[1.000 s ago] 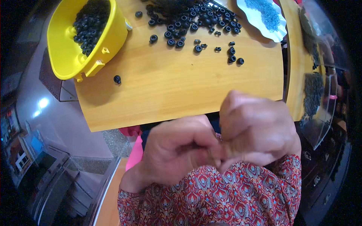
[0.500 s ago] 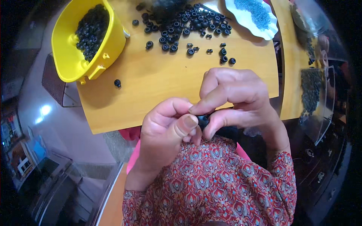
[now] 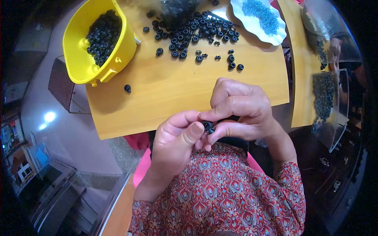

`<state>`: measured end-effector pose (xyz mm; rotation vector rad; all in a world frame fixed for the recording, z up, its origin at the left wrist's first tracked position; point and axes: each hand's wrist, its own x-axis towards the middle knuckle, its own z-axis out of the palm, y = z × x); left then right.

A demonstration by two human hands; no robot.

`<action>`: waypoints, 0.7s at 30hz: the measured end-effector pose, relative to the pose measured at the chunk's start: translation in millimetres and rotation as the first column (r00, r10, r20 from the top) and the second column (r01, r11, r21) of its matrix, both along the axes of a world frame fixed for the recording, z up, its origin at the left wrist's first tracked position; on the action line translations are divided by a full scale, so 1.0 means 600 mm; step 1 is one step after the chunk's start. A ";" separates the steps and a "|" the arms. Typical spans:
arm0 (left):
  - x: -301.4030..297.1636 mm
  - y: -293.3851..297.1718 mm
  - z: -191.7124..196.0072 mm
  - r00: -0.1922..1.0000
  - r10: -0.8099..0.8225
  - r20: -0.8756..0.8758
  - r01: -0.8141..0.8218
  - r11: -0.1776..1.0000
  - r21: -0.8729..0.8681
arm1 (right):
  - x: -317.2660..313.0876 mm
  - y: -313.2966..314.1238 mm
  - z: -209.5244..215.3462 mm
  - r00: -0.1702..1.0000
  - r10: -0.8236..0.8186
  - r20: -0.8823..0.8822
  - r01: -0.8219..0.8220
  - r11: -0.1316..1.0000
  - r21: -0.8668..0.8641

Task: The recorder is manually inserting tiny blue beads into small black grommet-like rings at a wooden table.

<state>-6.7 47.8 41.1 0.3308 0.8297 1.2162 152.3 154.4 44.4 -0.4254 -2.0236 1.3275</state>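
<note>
Just off the table's front edge, my two hands meet over a small round black part (image 3: 206, 125) with a hollow ring-shaped end. My left hand (image 3: 177, 135) pinches it between thumb and fingers. From the other side, the fingertips of my right hand (image 3: 240, 112) close around it, partly hiding it; whether they hold a second piece cannot be seen. Similar black ring-shaped parts (image 3: 183, 43) lie loose in a heap across the far side of the table. One lone black part (image 3: 127, 88) rests nearer, at the left.
A yellow tub (image 3: 132, 49) with many black parts stands at the far left. A white wavy-edged dish (image 3: 238, 17) of small bluish pieces sits at the far right. Beyond the wooden table's (image 3: 157, 102) right edge, a second surface holds a clear bag (image 3: 325, 94) of dark pieces.
The small black part now shows between my fingertips, where it was mostly covered before. My right thumb has shifted slightly, and the whole view has moved a little.
</note>
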 end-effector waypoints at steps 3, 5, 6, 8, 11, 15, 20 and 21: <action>-0.001 -0.006 0.002 1.000 -0.012 0.015 0.013 1.000 -0.005 | 0.001 -0.007 0.001 0.999 -0.001 -0.032 0.001 1.000 0.018; -0.005 -0.012 0.005 0.999 -0.021 0.029 0.021 1.000 -0.015 | 0.003 -0.013 0.005 0.999 0.004 -0.043 -0.003 1.000 0.030; -0.008 -0.014 0.005 0.999 -0.038 0.028 0.038 0.999 0.012 | 0.003 -0.016 0.010 0.999 0.018 -0.044 -0.016 0.999 0.050; -0.009 -0.016 0.008 0.998 -0.055 0.027 0.054 0.998 0.038 | 0.004 -0.020 0.020 0.998 0.047 -0.049 -0.042 0.995 0.090; -0.004 -0.018 0.018 0.996 -0.087 -0.003 0.087 0.990 0.107 | 0.007 -0.031 0.026 0.994 0.060 -0.094 -0.050 0.993 0.106; 0.000 -0.013 0.020 0.993 -0.050 -0.110 0.047 0.998 -0.029 | -0.001 -0.027 -0.005 0.995 -0.049 -0.085 0.064 0.980 0.188; -0.006 -0.013 -0.028 0.983 0.013 0.182 -0.010 1.000 -0.018 | -0.007 -0.021 -0.037 0.998 -0.055 -0.027 0.054 0.998 -0.008; -0.006 -0.013 -0.027 0.983 0.011 0.182 -0.008 1.000 -0.016 | -0.006 -0.021 -0.036 0.999 -0.038 -0.026 0.038 0.999 -0.007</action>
